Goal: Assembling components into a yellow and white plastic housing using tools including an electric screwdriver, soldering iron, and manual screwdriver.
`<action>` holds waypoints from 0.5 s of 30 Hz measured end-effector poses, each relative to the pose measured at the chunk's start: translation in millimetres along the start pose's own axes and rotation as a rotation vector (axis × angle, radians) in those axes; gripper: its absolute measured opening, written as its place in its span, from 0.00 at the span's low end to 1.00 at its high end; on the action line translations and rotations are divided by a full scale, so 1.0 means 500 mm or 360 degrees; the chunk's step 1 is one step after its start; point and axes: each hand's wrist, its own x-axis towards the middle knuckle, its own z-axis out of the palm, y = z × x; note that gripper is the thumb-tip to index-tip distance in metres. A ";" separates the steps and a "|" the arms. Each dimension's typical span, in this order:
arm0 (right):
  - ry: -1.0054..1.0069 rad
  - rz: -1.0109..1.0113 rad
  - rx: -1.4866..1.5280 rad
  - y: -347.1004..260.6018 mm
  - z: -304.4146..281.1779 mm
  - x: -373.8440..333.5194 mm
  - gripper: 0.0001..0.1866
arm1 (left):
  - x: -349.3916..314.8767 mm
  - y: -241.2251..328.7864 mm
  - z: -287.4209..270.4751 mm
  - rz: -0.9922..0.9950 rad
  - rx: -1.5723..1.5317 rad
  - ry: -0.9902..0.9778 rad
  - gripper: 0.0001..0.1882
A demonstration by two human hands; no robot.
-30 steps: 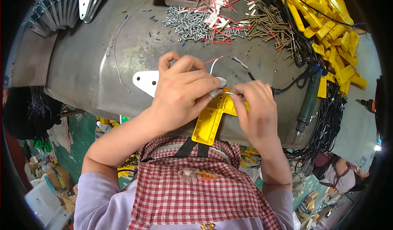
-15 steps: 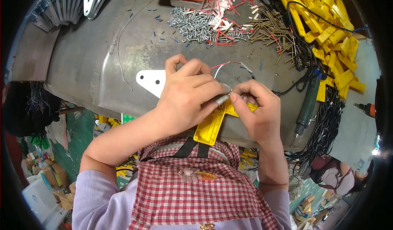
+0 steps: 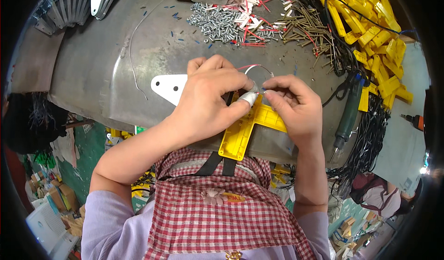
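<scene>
- Yellow T-shaped plastic housing (image 3: 237,140) is laid open side up at the near edge of the grey metal table (image 3: 152,47), its long leg pointed toward the red-and-white checked apron (image 3: 226,218).
- Shallow ribbed compartments are framed by the housing's walls; the top of its long part is partly covered by the fingers, so the contents there cannot be told.
- Thin red and white wires (image 3: 252,67) are arched just beyond the fingertips.
- Left hand (image 3: 208,96) is reached across from the left, palm down, with thumb and forefinger, both tipped in pale coverings, brought close together over the housing's upper part.
- Right hand (image 3: 298,110) is turned inward, its thumb and forefinger set narrowly, just beside the left fingertips.
- Whether anything is pinched by either hand cannot be told, as the tips are too small.
- White tapered plate (image 3: 169,88) with two dark holes is partly covered by the left hand.
</scene>
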 end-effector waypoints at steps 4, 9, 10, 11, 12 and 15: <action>-0.0096 -0.0009 0.0001 0.002 -0.007 -0.002 0.05 | 0.001 0.003 -0.002 -0.0011 0.0011 -0.0027 0.08; -0.0111 -0.0033 0.0062 0.017 -0.006 -0.001 0.04 | -0.003 0.005 0.005 0.0123 0.0219 0.0042 0.10; -0.0140 0.0020 0.0062 0.017 -0.006 0.000 0.04 | -0.005 0.007 0.005 0.0212 0.0342 0.0101 0.12; -0.0144 0.0015 0.0064 0.015 -0.004 0.001 0.04 | -0.006 0.012 0.004 0.0212 0.0348 0.0104 0.12; -0.0151 0.0068 0.0090 0.013 -0.003 0.000 0.04 | -0.006 0.017 0.006 0.0239 0.0346 0.0189 0.16; -0.0148 0.0081 0.0128 0.022 0.001 0.001 0.05 | -0.016 0.015 0.019 0.0249 0.0251 0.0265 0.24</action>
